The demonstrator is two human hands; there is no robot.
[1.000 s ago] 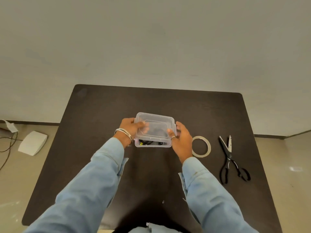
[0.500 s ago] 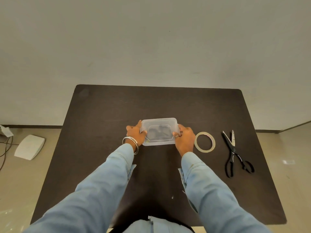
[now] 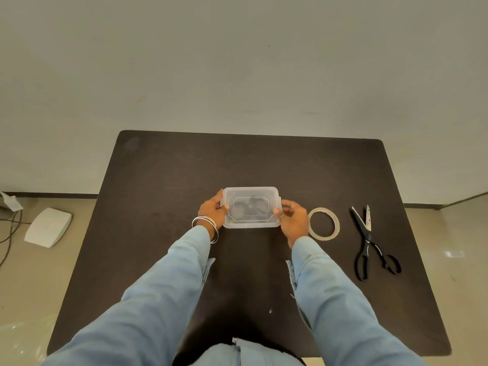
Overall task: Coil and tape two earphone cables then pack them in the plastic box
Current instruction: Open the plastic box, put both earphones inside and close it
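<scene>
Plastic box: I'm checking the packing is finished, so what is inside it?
Through the plastic box's clear lid, dark coiled cable shows inside. Whether both earphone cables are there, or their tape, cannot be told through the lid.

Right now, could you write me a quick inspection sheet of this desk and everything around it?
Surface: dark table, one small white speck near the front.
Job's things: clear plastic box, lid on, dark coiled cables dimly visible inside.
Clutter: tape roll and black scissors, blades open, right of the box.
Grippers: left hand and right hand grip the box's ends.
Cables: dark cords on the floor, far left.
Surroundings: plain wall; white device on the floor.
</scene>
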